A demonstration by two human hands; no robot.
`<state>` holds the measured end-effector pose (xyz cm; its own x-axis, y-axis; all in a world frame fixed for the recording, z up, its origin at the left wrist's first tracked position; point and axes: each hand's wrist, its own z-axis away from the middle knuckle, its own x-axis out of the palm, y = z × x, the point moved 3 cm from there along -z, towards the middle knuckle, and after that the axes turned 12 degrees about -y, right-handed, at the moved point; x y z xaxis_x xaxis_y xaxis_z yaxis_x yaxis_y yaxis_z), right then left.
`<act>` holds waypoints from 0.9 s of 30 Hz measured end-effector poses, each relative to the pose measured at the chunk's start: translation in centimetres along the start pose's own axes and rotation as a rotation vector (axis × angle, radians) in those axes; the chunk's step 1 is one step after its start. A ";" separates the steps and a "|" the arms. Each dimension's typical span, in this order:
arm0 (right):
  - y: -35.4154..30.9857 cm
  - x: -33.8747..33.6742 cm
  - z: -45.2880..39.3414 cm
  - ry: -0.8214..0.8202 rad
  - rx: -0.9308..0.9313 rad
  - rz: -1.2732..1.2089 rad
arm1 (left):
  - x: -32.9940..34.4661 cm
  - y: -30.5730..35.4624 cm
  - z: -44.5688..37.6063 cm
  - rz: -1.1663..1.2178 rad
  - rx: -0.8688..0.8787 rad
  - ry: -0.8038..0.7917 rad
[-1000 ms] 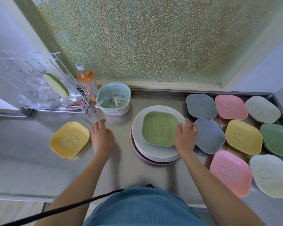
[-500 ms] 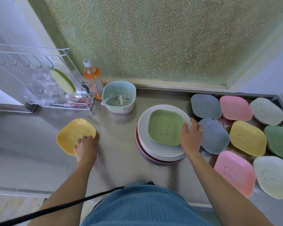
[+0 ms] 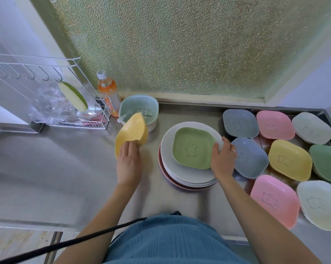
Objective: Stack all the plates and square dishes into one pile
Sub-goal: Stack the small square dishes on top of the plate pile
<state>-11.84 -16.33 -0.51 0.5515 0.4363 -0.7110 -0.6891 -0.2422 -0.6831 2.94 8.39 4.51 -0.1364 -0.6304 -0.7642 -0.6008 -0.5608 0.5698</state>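
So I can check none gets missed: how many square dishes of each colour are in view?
Yellow: 2
Green: 2
Blue-grey: 2
Pink: 2
Pale: 2
Total: 10

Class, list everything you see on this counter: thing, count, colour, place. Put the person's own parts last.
Round plates: one stack, white over pink, centre.
Green dish: one, atop the stack.
Yellow dish: one, tilted, lifted in left grip.
Loose square dishes: nine, right; blue; pink; pale; yellow; green.
Strainer basket: one, mint.
Bottle: one, orange.
Wire rack: one, white, left.
Left hand: holding yellow dish.
Right hand: on the stack's edge.
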 end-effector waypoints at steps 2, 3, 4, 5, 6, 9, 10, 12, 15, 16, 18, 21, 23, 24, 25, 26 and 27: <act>0.1 0.1 0.0 0.012 -0.006 0.002 | 0.3 2.5 -0.5 -0.011 0.190 0.010; 0.2 0.1 0.0 0.013 -0.008 0.006 | 0.6 3.7 -0.6 -0.021 0.276 -0.001; 0.2 0.1 0.0 0.013 -0.011 0.009 | 1.2 4.9 -0.8 -0.031 0.350 -0.026; 0.3 0.1 -0.1 0.010 -0.015 0.013 | 1.9 6.0 -0.8 -0.048 0.413 -0.056; 0.3 0.2 -0.1 0.006 -0.018 0.020 | 2.6 6.9 -0.8 -0.076 0.474 -0.093; 0.3 0.1 -0.2 -0.014 -0.017 0.052 | 5.3 9.2 -0.6 -0.181 0.642 -0.274; 0.4 0.1 -0.3 -0.023 -0.019 0.072 | 6.1 9.6 -0.5 -0.216 0.678 -0.342; 0.5 0.0 -0.3 -0.045 -0.044 0.111 | 7.3 10.1 -0.1 -0.255 0.719 -0.461; 0.8 -0.6 -0.5 -0.109 -0.062 0.042 | 8.3 10.4 0.6 -0.289 0.717 -0.598; 0.9 -0.8 -0.5 -0.127 -0.068 0.013 | 8.5 10.4 0.7 -0.304 0.704 -0.628; 1.2 -1.1 -0.1 -0.136 -0.100 0.019 | 9.0 10.3 0.8 -0.309 0.672 -0.661; 2.8 -2.2 0.8 -0.051 -0.131 0.091 | 9.6 10.1 0.7 -0.305 0.660 -0.673; 4.5 -3.2 1.3 -0.004 -0.089 0.133 | 9.6 10.0 0.6 -0.298 0.668 -0.643; 5.3 -3.6 1.5 0.004 -0.052 0.165 | 9.5 9.9 0.6 -0.290 0.661 -0.635; 6.1 -4.0 1.8 0.004 -0.014 0.202 | 9.5 9.8 0.7 -0.280 0.649 -0.623; 6.9 -4.3 1.9 -0.005 0.019 0.245 | 9.6 9.7 0.8 -0.268 0.640 -0.618; 7.6 -4.5 2.0 -0.028 0.045 0.295 | 9.7 9.6 0.9 -0.256 0.628 -0.619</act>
<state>-20.51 -18.35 -2.18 0.3118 0.3771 -0.8721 -0.8377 -0.3239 -0.4396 -4.90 -2.60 2.29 -0.2288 -0.0252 -0.9732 -0.9638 -0.1350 0.2300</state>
